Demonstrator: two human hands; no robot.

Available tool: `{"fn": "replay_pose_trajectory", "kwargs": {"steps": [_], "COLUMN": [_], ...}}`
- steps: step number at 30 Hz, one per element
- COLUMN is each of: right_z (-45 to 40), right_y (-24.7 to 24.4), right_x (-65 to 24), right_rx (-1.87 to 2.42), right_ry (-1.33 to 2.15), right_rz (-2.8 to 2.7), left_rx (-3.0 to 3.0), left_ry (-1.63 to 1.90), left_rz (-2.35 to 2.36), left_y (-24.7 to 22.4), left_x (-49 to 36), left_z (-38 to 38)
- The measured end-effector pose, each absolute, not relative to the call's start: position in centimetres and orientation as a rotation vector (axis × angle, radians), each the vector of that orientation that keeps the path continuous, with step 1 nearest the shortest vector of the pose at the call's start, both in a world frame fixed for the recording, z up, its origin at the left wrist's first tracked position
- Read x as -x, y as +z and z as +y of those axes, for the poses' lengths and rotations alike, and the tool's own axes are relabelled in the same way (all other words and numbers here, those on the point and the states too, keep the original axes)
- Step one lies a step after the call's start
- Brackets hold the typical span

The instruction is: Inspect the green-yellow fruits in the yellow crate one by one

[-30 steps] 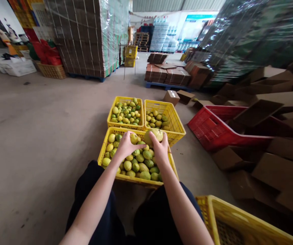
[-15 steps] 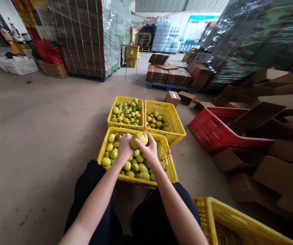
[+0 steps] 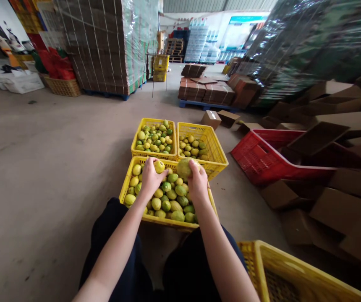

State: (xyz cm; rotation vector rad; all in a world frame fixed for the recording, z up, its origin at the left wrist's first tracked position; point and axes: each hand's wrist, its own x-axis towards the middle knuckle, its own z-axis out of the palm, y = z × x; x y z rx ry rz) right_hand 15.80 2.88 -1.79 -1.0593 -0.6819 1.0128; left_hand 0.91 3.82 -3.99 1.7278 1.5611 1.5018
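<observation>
Over the near yellow crate (image 3: 124, 184), my left hand (image 3: 150, 178) is closed on a small yellow lemon (image 3: 159, 166), held between thumb and fingers. To its right, my right hand (image 3: 198, 178) grips a larger yellow-green lemon (image 3: 184, 168) from its right side. The two hands are apart. Many yellow and green lemons (image 3: 171, 194) lie loose in the crate beneath them, some hidden by my hands and forearms.
Two more yellow crates, the left one (image 3: 133, 147) and right one (image 3: 221, 153), hold lemons beyond the near crate. Another yellow crate (image 3: 256, 268) stands at lower right. A red crate (image 3: 249, 161) and cardboard boxes (image 3: 344, 218) lie to the right; wrapped pallet stacks stand behind.
My hands, earlier close together around the large lemon, have separated. My right hand has moved right with it, while a small lemon now shows in my left hand.
</observation>
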Motion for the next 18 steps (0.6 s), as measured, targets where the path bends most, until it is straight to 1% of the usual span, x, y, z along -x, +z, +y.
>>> {"fn": "replay_pose_trajectory", "kwargs": {"steps": [8, 15, 18], "right_z": [1.2, 0.7, 0.7], "right_y": [-1.6, -1.7, -1.9], "right_x": [-12.4, -11.9, -12.2], "right_rx": [1.018, 1.07, 1.106], "right_ry": [0.949, 0.7, 0.611], "right_rz": [-0.961, -1.218, -1.233], "left_rx": [-1.728, -1.67, -1.659], "left_ry": [1.378, 1.322, 1.282], "left_rz": [1.638, 1.66, 1.667], "left_y": [-4.2, -4.2, -3.8], "left_x": [-1.7, -1.4, -1.3], "left_z": [3.7, 3.7, 3.7]}}
